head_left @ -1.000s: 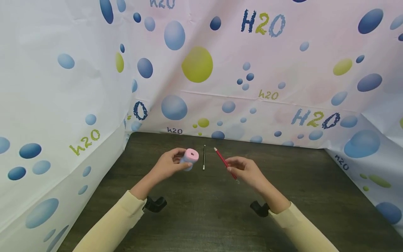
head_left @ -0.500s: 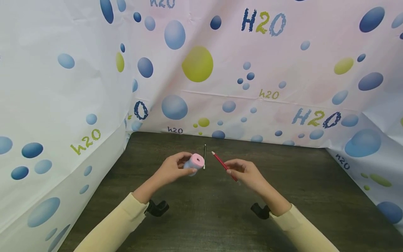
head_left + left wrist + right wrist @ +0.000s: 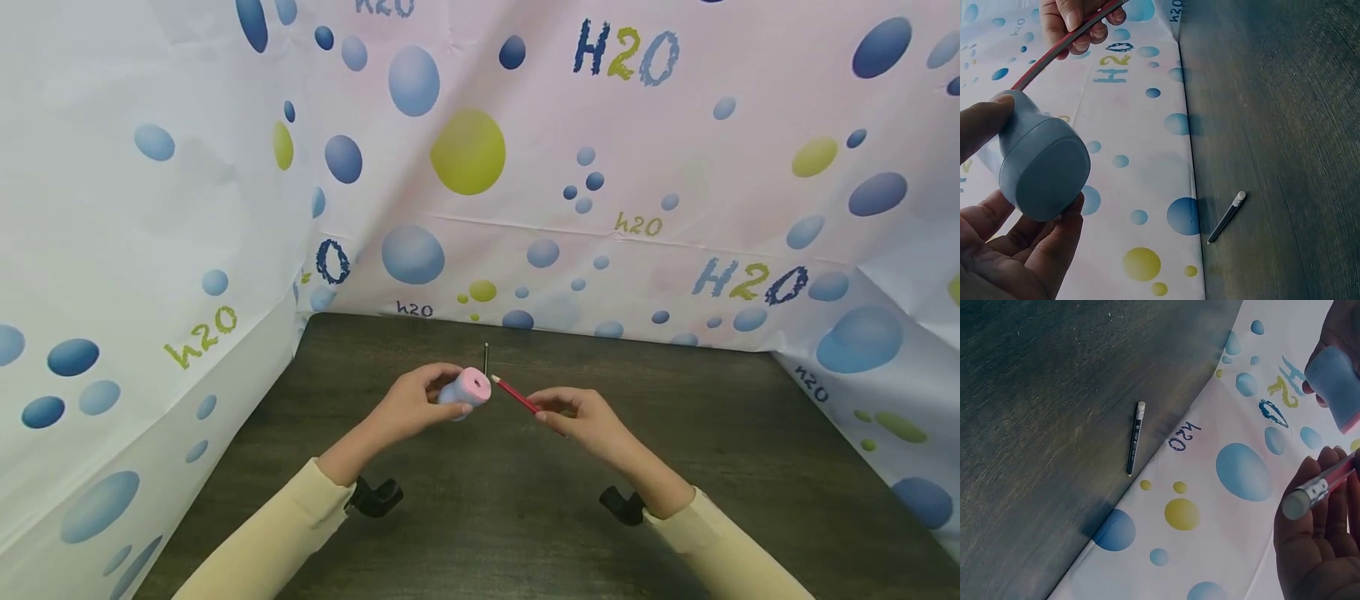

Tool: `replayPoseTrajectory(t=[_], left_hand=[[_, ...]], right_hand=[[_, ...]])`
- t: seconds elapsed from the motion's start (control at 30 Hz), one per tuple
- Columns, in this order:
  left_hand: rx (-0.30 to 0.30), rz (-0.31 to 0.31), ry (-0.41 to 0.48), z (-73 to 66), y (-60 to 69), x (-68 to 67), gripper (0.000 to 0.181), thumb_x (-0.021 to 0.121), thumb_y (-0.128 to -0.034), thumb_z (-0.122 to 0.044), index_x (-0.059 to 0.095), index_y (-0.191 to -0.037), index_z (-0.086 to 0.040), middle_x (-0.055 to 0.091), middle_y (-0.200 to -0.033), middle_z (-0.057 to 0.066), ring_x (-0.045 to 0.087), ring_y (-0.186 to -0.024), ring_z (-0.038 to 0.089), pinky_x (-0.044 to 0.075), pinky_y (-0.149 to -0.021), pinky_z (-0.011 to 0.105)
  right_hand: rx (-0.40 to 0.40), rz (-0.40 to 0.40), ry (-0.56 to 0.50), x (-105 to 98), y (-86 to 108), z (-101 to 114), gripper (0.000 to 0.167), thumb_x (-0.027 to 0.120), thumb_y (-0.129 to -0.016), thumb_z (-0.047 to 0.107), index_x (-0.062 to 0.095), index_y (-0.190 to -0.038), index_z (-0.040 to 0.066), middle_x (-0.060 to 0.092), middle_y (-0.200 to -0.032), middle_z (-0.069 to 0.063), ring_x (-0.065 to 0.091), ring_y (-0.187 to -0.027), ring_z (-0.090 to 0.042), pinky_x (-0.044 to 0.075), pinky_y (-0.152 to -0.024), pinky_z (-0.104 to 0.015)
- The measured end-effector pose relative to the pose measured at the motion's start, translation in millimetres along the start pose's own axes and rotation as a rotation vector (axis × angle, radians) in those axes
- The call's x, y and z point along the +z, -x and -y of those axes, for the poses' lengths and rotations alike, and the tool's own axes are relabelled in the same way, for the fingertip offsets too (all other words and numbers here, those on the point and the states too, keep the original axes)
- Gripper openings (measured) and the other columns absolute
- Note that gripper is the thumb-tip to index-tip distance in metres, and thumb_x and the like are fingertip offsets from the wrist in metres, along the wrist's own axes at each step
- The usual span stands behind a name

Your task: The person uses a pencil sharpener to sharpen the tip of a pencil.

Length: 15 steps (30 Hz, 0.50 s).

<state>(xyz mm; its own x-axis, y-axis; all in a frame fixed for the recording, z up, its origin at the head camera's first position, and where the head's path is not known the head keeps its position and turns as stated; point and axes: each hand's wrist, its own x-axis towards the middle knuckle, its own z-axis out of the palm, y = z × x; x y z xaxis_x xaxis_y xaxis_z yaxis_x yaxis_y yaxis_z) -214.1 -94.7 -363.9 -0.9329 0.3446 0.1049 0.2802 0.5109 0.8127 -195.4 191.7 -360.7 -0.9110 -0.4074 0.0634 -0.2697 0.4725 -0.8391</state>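
I see the left hand (image 3: 415, 402) gripping a pink-and-blue sharpener (image 3: 462, 388), the right hand (image 3: 585, 419) pinching a red pencil (image 3: 516, 395), and a black pencil (image 3: 486, 358) past them.

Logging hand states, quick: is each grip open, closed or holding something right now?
Left grip: holding the sharpener.
Right grip: holding the red pencil.

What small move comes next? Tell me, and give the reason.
Probably the right hand should ease the red pencil tip-first into the hole in the sharpener: its pale tip seems just outside the hole, and the left hand holds the sharpener with its pink end turned toward the pencil.
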Motion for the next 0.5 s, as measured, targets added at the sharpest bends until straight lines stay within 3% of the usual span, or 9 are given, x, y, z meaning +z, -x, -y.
replayPoseTrajectory(t=[0.27, 0.4, 0.5], left_hand=[[0.026, 0.005, 0.003, 0.3, -2.4, 2.4, 0.054, 0.079, -0.0903, -0.020, 0.060, -0.136, 0.001, 0.063, -0.137, 0.022, 0.063, -0.126, 0.038, 0.055, -0.107, 0.051], [0.027, -0.004, -0.005, -1.5, -3.0, 3.2, 0.054, 0.080, -0.0896, -0.021, 0.060, -0.135, 0.001, 0.063, -0.137, 0.022, 0.064, -0.125, 0.038, 0.055, -0.107, 0.051], [0.029, -0.011, -0.020, -2.8, -3.5, 3.3, 0.054, 0.080, -0.0896, -0.022, 0.061, -0.135, 0.000, 0.063, -0.137, 0.021, 0.064, -0.125, 0.038, 0.055, -0.107, 0.051]], right_hand=[[-0.026, 0.013, 0.047, 0.5, -1.7, -1.1, 0.030, 0.065, -0.100, 0.011, 0.068, -0.126, -0.003, 0.074, -0.115, -0.022, 0.072, -0.095, -0.021, 0.062, -0.076, -0.029], [-0.047, 0.022, 0.072, -1.3, -3.7, -1.4, 0.029, 0.066, -0.100, 0.010, 0.069, -0.125, -0.004, 0.074, -0.114, -0.022, 0.074, -0.096, -0.024, 0.065, -0.081, -0.036], [-0.052, 0.024, 0.091, -2.8, -3.9, -1.5, 0.028, 0.065, -0.100, 0.010, 0.069, -0.124, -0.004, 0.075, -0.113, -0.022, 0.074, -0.096, -0.027, 0.064, -0.080, -0.034]])
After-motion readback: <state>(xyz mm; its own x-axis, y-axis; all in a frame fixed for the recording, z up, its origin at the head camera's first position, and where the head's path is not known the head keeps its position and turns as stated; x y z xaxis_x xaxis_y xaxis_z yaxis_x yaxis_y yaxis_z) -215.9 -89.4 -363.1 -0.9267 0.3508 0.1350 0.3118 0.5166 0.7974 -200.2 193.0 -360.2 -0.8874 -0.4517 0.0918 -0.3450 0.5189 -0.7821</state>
